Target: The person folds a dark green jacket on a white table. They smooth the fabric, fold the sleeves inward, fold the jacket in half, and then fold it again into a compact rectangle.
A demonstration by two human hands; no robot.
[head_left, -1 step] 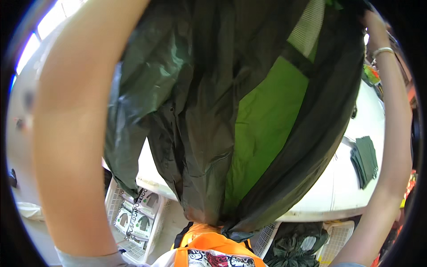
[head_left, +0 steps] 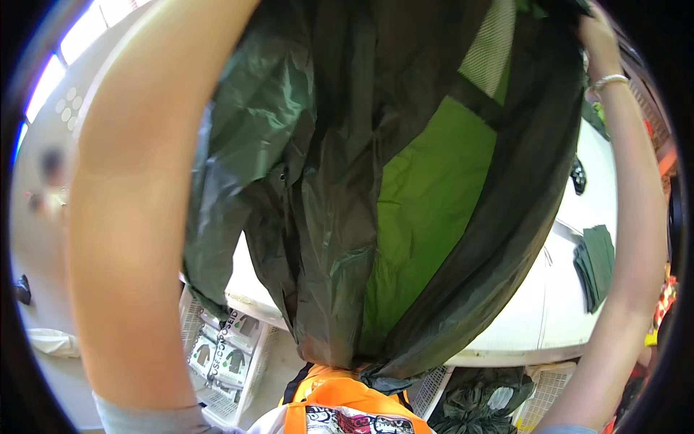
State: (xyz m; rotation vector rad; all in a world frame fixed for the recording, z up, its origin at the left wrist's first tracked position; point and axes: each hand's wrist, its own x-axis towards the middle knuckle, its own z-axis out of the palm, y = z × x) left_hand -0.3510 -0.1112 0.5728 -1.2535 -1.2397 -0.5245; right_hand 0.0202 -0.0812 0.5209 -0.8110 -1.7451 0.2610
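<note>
A dark green, thin shiny rain jacket (head_left: pixel 336 181) hangs spread out before me and fills the middle of the head view. A bright green panel (head_left: pixel 434 195) and a pale mesh patch (head_left: pixel 491 54) show on its right part. At the upper right, my right hand (head_left: pixel 598 40) is closed on the jacket's edge; its fingertips are partly hidden. My left forearm rises along the left side and leaves the picture at the top, so my left hand is out of sight. The jacket's lower end bunches against my orange apron (head_left: pixel 340 390).
Behind the jacket stands a white table (head_left: pixel 506 333) with a folded dark green cloth (head_left: pixel 596 267) at its right. Below are a white basket (head_left: pixel 249 390) of packaged garments, and dark crumpled fabric (head_left: pixel 481 398) beside another white basket (head_left: pixel 553 394).
My left forearm has shifted slightly right and my right arm slightly left, drawing a little closer together. The jacket's right edge has moved left a little with them.
</note>
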